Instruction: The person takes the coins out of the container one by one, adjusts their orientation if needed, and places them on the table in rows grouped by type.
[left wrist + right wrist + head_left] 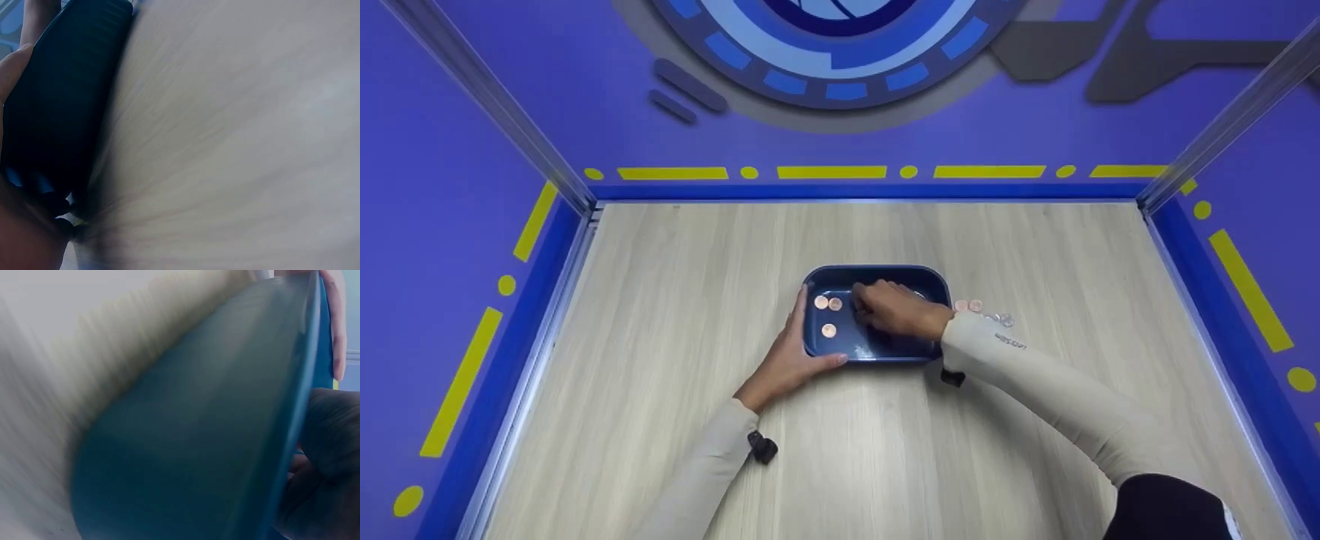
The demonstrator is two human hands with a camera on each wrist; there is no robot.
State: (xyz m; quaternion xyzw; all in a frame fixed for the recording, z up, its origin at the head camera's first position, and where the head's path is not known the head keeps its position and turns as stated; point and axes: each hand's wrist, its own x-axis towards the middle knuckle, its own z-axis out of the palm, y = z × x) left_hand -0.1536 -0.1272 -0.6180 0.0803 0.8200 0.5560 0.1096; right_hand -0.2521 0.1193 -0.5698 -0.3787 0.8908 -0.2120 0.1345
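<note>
Copper coins [828, 312] sitting in dark blue rectangular plastic tray [877, 274] mid-table, three at about 9 o'clock inside it. Two more copper coins [968, 306] lying on light wood-grain tabletop [675, 300] just off the tray's 3 o'clock edge. Left hand [790, 358] braced flat against the tray's left wall, fingers straight. Right hand [896, 307] reaching down inside, fingers curled; can't tell if pinching anything. Probably best to keep that tray pinned and work with fingertips only, no scooping.

Tray [877, 274] walls around 3 coins [828, 312], open table [675, 315] leftward
</note>
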